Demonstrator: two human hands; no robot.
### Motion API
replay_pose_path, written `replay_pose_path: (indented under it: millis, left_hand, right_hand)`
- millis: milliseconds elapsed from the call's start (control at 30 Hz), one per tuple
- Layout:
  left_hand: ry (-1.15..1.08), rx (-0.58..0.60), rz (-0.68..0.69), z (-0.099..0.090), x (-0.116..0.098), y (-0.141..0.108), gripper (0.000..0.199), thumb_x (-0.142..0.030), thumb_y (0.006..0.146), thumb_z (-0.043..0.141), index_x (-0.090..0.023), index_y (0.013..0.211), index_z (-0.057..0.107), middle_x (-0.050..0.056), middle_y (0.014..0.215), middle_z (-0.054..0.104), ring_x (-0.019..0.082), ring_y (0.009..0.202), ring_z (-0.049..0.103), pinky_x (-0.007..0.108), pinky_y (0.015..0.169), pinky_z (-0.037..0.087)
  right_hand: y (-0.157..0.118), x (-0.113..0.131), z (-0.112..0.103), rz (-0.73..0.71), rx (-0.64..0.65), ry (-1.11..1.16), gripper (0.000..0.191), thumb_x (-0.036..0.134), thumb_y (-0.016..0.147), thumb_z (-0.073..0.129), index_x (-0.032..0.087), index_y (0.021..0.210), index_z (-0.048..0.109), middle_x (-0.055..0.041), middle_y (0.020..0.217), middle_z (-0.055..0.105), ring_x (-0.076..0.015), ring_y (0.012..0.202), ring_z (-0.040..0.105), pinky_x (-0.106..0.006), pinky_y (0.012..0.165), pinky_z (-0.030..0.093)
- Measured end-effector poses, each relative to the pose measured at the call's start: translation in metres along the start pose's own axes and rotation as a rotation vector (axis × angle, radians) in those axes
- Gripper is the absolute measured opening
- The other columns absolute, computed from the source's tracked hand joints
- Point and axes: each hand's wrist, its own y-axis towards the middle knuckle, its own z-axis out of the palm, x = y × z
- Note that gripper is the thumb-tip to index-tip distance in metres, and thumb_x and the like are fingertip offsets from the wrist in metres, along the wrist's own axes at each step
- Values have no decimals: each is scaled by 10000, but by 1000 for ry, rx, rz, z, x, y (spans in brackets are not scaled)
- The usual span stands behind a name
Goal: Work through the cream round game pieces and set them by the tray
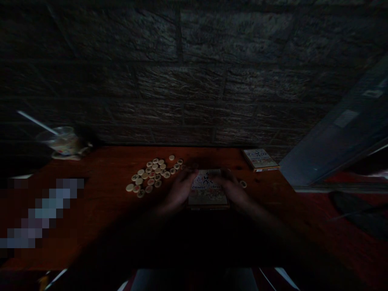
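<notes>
Holding step: left hand (179, 188) and right hand (234, 186) closed on chess box (209, 195), contact unclear in gloom; loose pieces (157, 177) left of grip. Next move should need even pressure.

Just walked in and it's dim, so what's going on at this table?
A person's left grip and right grip hold a Chinese chess box by its sides. Round pieces lie loose on the wooden table, most clustered left of that box; a second box sits farther back to the right.
</notes>
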Motion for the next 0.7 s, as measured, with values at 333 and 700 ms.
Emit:
replay_pose_path:
  millis: [333,700]
  left_hand:
    - [7,27,52,-2,5,3,414,-580,757,778,-218,883,621,17,785,697,201,687,677,309,626,520]
    - [112,100,229,0,3,0,139,-335,844,679,-212,904,705,13,931,666,174,857,608,263,736,466]
  right_hand:
    - [0,-1,2,5,-16,7,400,450,677,855,234,962,675,-42,949,784,-272,897,741,-361,723,555]
    - [9,-4,-5,-55,-56,-54,316,444,658,858,206,811,718,-14,820,704,-200,762,659,-320,684,501]
